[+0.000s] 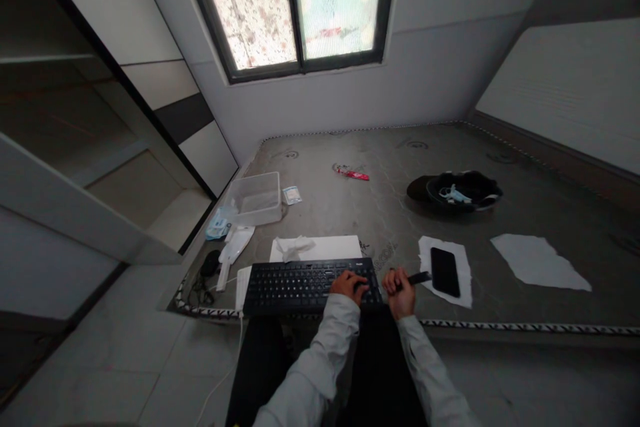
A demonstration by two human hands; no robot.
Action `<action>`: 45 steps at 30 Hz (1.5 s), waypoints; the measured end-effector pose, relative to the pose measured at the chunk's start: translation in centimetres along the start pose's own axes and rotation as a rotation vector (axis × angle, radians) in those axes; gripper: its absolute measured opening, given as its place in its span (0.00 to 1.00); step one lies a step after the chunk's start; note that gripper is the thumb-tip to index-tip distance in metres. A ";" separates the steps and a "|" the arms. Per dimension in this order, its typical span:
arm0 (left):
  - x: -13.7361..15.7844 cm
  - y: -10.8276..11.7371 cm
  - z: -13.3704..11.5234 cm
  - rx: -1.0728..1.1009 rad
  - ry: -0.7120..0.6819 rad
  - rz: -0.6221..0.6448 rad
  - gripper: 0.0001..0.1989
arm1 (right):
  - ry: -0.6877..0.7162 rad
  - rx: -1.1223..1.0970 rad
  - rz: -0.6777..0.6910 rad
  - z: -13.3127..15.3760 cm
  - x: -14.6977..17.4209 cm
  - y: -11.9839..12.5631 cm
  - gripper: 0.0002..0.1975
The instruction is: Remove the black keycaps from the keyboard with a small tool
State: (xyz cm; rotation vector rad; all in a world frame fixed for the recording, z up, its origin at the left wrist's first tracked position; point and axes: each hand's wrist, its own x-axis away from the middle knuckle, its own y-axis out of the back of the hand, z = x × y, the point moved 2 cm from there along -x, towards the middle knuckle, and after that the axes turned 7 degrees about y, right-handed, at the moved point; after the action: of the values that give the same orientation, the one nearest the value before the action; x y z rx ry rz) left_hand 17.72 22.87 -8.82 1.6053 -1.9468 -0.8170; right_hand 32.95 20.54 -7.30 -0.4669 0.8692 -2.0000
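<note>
Two hands are at the near edge of the mattress (380,213). The right hand (400,292) is closed around a dark stick (420,277), which points right toward a phone (445,272). The left hand (350,285) lies on the right part of a black keyboard (293,285), fingers curled; whether they pinch anything I cannot tell. The keyboard lies along the near edge, left of the stick. Just beyond it is a white sheet (335,248) with a crumpled tissue (295,247) on top. The phone rests on white paper (466,283); farther right lies another paper piece (540,261). Farther back, a dark cap (423,189) sits right, and a clear tub (257,203) left.
</note>
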 end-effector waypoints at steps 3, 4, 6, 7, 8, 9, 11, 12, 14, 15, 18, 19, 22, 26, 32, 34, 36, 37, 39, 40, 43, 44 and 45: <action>0.1 -0.1 0.1 0.007 -0.016 -0.006 0.09 | -0.015 0.016 0.030 -0.3 0.7 -0.1 0.25; 0.1 -0.1 0.2 0.008 -0.023 -0.003 0.10 | -0.020 0.022 0.041 -0.5 0.8 -0.4 0.25; 0.0 0.0 0.4 0.010 -0.034 0.005 0.11 | -0.022 0.041 0.057 -1.1 0.7 -1.0 0.26; 0.0 0.0 0.5 0.011 -0.040 0.013 0.11 | -0.019 0.053 0.059 -1.4 0.5 -1.2 0.27; -0.1 0.1 0.6 0.011 -0.047 0.022 0.11 | -0.019 0.060 0.056 -1.6 0.3 -1.5 0.27; -0.1 0.1 0.7 0.010 -0.055 0.033 0.11 | -0.022 0.061 0.049 -1.9 0.0 -1.6 0.28; -0.2 0.3 0.9 0.008 -0.070 0.051 0.12 | -0.034 0.046 0.029 -2.2 -0.5 -1.7 0.28; -0.2 0.3 0.9 0.006 -0.076 0.055 0.12 | -0.039 0.036 0.022 -2.3 -0.8 -1.7 0.28; -0.3 0.3 1.0 0.002 -0.084 0.058 0.12 | -0.037 0.027 0.016 -2.5 -1.2 -1.6 0.28; -0.3 0.3 1.1 0.000 -0.088 0.058 0.12 | -0.030 0.033 0.020 -2.6 -1.3 -1.5 0.28; -0.3 0.2 1.3 -0.007 -0.097 0.060 0.12 | -0.011 0.079 0.057 -2.8 -1.6 -1.5 0.27; -0.3 0.1 1.4 -0.009 -0.099 0.060 0.13 | -0.009 0.097 0.071 -2.9 -1.6 -1.6 0.27; -0.3 -0.1 1.7 -0.016 -0.102 0.059 0.13 | -0.015 0.127 0.096 -3.0 -1.7 -1.8 0.27; -0.4 -0.3 1.9 -0.026 -0.100 0.061 0.13 | -0.016 0.129 0.085 -3.3 -1.9 -2.1 0.27; -0.4 -0.5 2.1 -0.029 -0.106 0.072 0.14 | 0.011 0.149 0.076 -3.3 -2.1 -2.7 0.27; -0.4 -0.5 2.2 -0.028 -0.101 0.071 0.13 | -0.010 0.144 0.090 -3.2 -2.2 -2.7 0.27; -0.3 -0.5 2.1 -0.026 -0.096 0.066 0.13 | -0.033 0.144 0.117 -3.0 -2.1 -2.5 0.27; -0.3 -0.5 2.1 -0.024 -0.094 0.063 0.13 | -0.040 0.140 0.125 -2.9 -2.0 -2.4 0.27; -0.1 -0.5 2.0 -0.022 -0.092 0.057 0.13 | -0.030 0.125 0.120 -2.8 -1.7 -2.2 0.26; -0.1 -0.4 2.0 -0.021 -0.091 0.056 0.13 | -0.015 0.118 0.110 -2.8 -1.6 -2.1 0.26; -0.1 -0.5 2.0 -0.021 -0.091 0.062 0.13 | 0.036 0.124 0.085 -2.9 -1.5 -2.2 0.27; -0.2 -0.5 2.1 -0.023 -0.090 0.066 0.13 | 0.047 0.133 0.079 -3.0 -1.5 -2.3 0.27; -0.3 -0.5 2.2 -0.024 -0.089 0.071 0.14 | 0.051 0.140 0.074 -3.1 -1.6 -2.5 0.27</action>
State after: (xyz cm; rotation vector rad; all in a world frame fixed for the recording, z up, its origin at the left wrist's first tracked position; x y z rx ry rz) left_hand 16.64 23.38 -10.71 1.5000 -2.0351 -0.8935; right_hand 30.52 24.02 -7.61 -0.3006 0.7601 -1.9959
